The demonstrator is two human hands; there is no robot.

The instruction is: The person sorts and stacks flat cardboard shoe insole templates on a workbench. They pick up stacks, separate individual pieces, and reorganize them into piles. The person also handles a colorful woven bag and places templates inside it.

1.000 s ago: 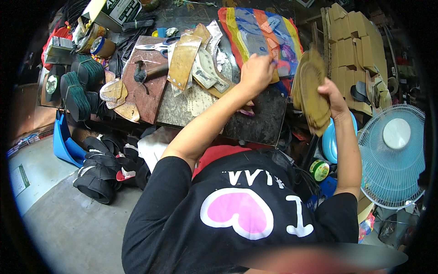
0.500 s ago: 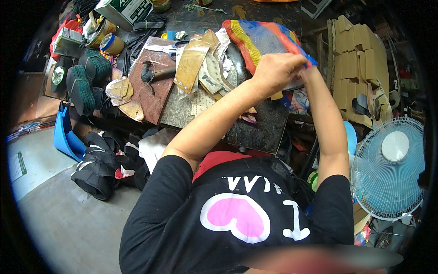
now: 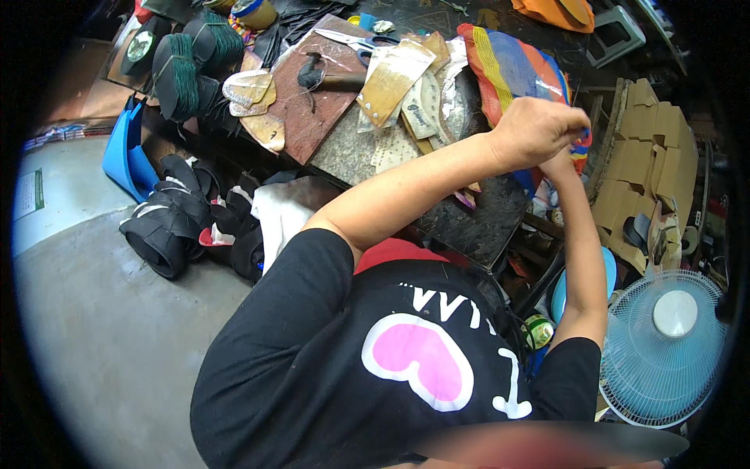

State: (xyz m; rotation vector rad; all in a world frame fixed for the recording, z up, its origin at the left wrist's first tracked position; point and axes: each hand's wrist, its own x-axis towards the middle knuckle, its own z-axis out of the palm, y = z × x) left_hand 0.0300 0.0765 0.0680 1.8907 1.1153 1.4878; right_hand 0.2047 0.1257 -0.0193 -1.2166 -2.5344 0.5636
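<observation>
The person stands at a cluttered workbench (image 3: 469, 227) with both arms raised over its right edge. The left hand (image 3: 535, 129) is curled into a closed fist, knuckles up, above the striped woven bag (image 3: 508, 66) that lies at the far right corner of the bench. The right hand (image 3: 558, 166) sits directly beneath the left and is almost wholly covered by it. Whether its fingers are closed, and on what, cannot be told.

Step in hand, as a judgement: the two hands appear to be working one small item together at the bag's edge, possibly gripping the bag's rim itself. The item inside the left fist is not visible. Any next move calls for a steady two-handed hold, since the hands are stacked close and the bag overhangs the bench edge.

Other items on the bench:
- A hammer (image 3: 328, 76) rests on the reddish board (image 3: 308, 117) near the far left corner.
- Scissors (image 3: 355, 41) lie just beyond the board.
- Tan shoe soles (image 3: 391, 78) are stacked near the centre.

Off the bench, a pale blue fan (image 3: 664, 348) stands at the right, and black rubber pieces (image 3: 168, 227) are heaped on the floor at the left. The lower edge of the view is blurred.
</observation>
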